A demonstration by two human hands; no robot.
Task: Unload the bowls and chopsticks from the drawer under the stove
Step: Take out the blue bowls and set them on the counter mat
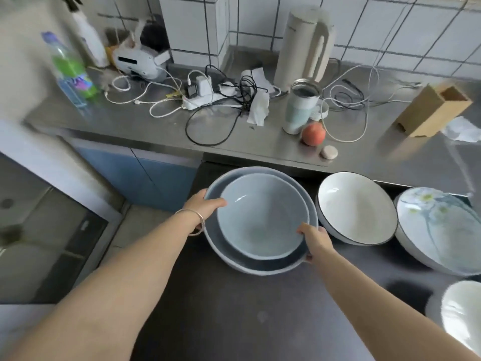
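Both hands [205, 205] gripping nested blue bowls [261, 217]

Single head cam, wide-angle, looks fwd and steeply down from above the dark counter [234, 308], close over it, facing the tiled wall [364, 27] at the steel worktop's [130, 118] far side.

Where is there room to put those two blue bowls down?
The dark top in front of the blue bowls is bare. The steel counter between the peach and the wooden block is also free. Cables crowd the back; other bowls fill the right.
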